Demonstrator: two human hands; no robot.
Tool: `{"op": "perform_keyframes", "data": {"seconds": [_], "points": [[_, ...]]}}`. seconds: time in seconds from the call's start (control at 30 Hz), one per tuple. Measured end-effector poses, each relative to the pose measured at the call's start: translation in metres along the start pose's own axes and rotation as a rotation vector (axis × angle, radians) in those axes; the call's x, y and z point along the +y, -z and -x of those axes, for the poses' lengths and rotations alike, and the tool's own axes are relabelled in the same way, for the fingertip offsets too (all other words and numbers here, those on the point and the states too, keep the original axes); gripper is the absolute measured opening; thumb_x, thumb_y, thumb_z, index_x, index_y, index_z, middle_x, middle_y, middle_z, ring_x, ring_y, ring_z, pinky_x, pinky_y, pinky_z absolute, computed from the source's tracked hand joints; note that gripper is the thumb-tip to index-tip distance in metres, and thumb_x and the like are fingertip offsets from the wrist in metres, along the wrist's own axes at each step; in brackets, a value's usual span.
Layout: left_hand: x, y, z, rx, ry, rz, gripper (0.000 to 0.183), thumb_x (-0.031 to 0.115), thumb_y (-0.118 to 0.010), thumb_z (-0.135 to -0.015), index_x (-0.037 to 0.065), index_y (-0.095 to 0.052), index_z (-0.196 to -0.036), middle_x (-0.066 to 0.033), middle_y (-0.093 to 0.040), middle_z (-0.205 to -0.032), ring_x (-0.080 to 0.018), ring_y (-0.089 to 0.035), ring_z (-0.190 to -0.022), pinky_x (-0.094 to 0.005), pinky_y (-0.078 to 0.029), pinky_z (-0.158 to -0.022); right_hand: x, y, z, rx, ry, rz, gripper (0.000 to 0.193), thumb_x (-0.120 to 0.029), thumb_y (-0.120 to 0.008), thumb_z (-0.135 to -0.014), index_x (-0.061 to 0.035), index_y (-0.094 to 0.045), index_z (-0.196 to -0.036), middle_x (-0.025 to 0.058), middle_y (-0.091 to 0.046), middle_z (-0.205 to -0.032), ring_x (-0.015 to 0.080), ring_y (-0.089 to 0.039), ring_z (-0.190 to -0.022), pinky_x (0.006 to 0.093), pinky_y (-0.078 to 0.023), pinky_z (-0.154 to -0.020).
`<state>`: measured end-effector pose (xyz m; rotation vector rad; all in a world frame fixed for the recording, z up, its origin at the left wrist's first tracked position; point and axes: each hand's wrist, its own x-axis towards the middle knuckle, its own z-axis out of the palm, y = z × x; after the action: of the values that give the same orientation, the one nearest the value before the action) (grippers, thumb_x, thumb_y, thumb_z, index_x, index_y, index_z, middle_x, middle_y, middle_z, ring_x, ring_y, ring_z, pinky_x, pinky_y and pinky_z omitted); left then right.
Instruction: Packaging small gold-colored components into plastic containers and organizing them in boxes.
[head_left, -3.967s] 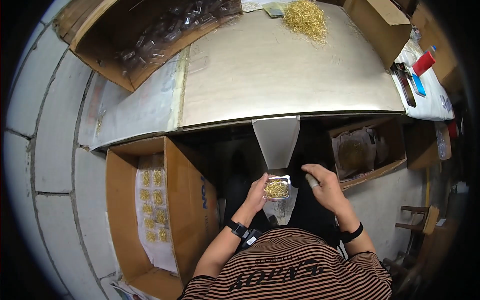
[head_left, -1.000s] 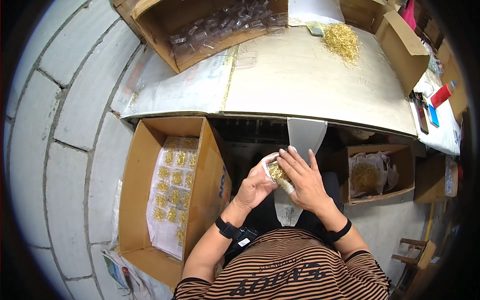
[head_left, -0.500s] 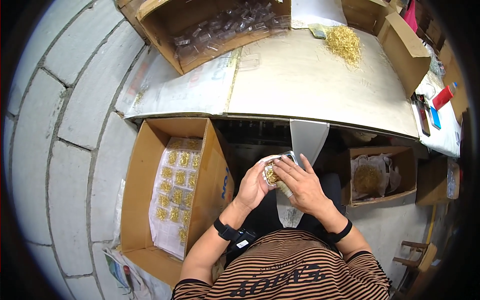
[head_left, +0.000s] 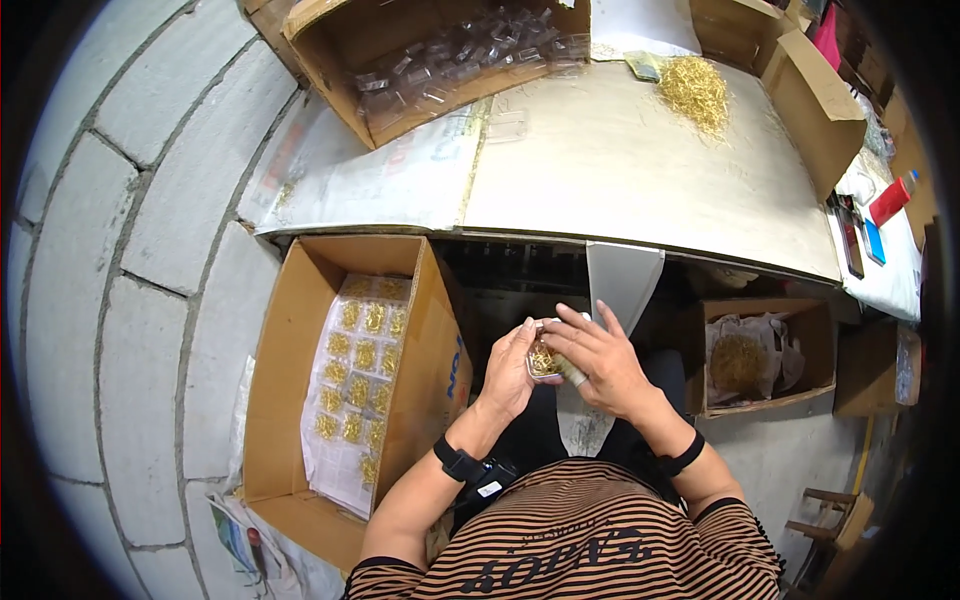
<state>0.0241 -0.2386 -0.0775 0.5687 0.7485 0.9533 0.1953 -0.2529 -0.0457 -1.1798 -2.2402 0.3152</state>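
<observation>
Over my lap, my left hand (head_left: 508,372) is closed on a small clear plastic box (head_left: 544,362) with thin gold-coloured metal pieces inside. My right hand (head_left: 607,368) lies across the right side of the same box. Its thumb, wrapped in something pale, is at the near edge, and its longer fingers reach over the far edge, slightly apart. These fingers hide part of the box, so I cannot tell how its lid sits. To the left, a tall cardboard carton (head_left: 270,400) holds several rows of filled clear boxes (head_left: 358,392) on white paper.
On the worktable (head_left: 600,160), a cardboard box (head_left: 345,95) of clear plastic boxes lies at the far left. A heap of gold-coloured pieces (head_left: 693,92) is at the far right. Under the table, another carton (head_left: 770,400) holds a lined bag of gold-coloured pieces. A wooden stool (head_left: 835,515) stands lower right.
My right fingers have lifted and shifted over the box, uncovering more of its gold-coloured pieces. The box has turned slightly in my left hand. The whole view has moved a little.
</observation>
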Motion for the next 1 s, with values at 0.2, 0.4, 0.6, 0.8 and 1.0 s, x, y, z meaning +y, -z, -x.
{"op": "perform_keyframes", "data": {"seconds": [0.2,0.4,0.6,0.8,1.0], "points": [[-0.003,0.005,-0.002,-0.026,-0.011,0.024,0.035,0.032,-0.04,-0.1,0.002,-0.054,-0.11,-0.0065,-0.062,-0.093,-0.0129,-0.064,-0.077,-0.0271,-0.057,-0.059,-0.006,0.0,-0.001,-0.049,0.027,0.035,0.04,-0.014,-0.061,-0.082,-0.0093,-0.057,-0.121,0.0056,-0.055,-0.129,0.0238,-0.045,-0.127,0.0539,-0.027,-0.107],[0.003,-0.003,-0.005,0.063,-0.063,-0.037,0.036,0.032,-0.038,-0.101,0.002,-0.056,-0.11,-0.0063,-0.062,-0.096,-0.0124,-0.063,-0.079,-0.026,-0.054,-0.061,-0.012,-0.002,0.002,-0.031,0.08,0.071,0.051,-0.012,-0.066,-0.076,-0.0075,-0.053,-0.125,0.0085,-0.055,-0.127,0.0232,-0.046,-0.126,0.0497,-0.03,-0.107],[0.002,-0.003,-0.008,0.044,-0.103,-0.009,0.037,0.033,-0.04,-0.1,0.001,-0.057,-0.11,-0.0059,-0.063,-0.098,-0.0119,-0.064,-0.08,-0.0247,-0.056,-0.062,-0.007,-0.007,-0.002,0.053,0.06,-0.122,0.051,-0.01,-0.066,-0.077,-0.0044,-0.052,-0.126,0.011,-0.056,-0.126,0.025,-0.046,-0.126,0.0486,-0.031,-0.106],[0.011,-0.003,-0.003,0.07,-0.022,-0.058,0.032,0.029,-0.044,-0.099,0.002,-0.058,-0.111,-0.0057,-0.063,-0.099,-0.0107,-0.064,-0.08,-0.023,-0.055,-0.063,-0.015,0.002,0.001,0.057,0.014,0.029,0.052,-0.016,-0.066,-0.079,-0.0035,-0.05,-0.127,0.0123,-0.051,-0.132,0.026,-0.044,-0.128,0.0476,-0.029,-0.107],[0.011,-0.001,-0.003,0.157,-0.084,-0.078,0.02,0.012,-0.049,-0.094,0.0,-0.06,-0.106,-0.0053,-0.063,-0.095,-0.0116,-0.064,-0.078,-0.0236,-0.056,-0.063,-0.02,-0.001,0.0,-0.039,0.015,0.117,0.054,-0.021,-0.065,-0.081,-0.004,-0.049,-0.129,0.0114,-0.048,-0.135,0.0262,-0.041,-0.13,0.0474,-0.029,-0.107]]}}
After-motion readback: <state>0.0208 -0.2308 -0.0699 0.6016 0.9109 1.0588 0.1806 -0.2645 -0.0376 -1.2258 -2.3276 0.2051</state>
